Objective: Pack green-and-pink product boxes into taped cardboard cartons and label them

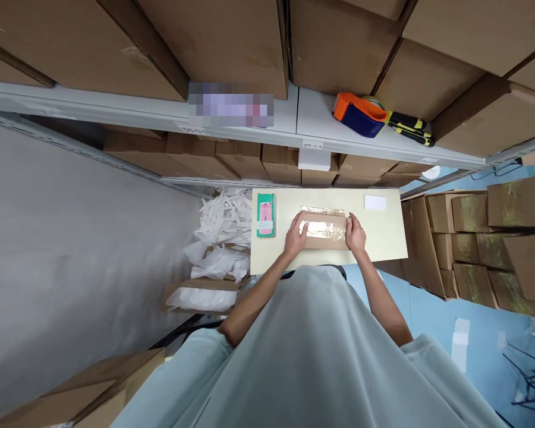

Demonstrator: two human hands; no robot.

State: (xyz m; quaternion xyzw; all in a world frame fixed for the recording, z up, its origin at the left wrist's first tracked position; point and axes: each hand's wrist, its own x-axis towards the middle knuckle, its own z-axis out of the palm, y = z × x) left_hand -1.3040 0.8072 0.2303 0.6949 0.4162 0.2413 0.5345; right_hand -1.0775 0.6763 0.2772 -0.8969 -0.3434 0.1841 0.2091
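Observation:
A small brown cardboard box (325, 235) with shiny clear tape across it lies on the pale yellow table (383, 238) in front of me. My left hand (297, 233) grips its left end, with the thumb on the top face. At the right end, my right hand (355, 233) holds the box with bent fingers. To the left of my hands stands a green box (266, 215) with a pink item pictured on it. A white card (375, 203) lies at the table's far right.
Above the table, a grey shelf (276, 134) bears large cartons, an orange and blue tape dispenser (360, 114) and yellow-black cutters (410, 126). White packing scraps (227, 220) are heaped at the left. Stacked cartons (477, 238) stand at the right.

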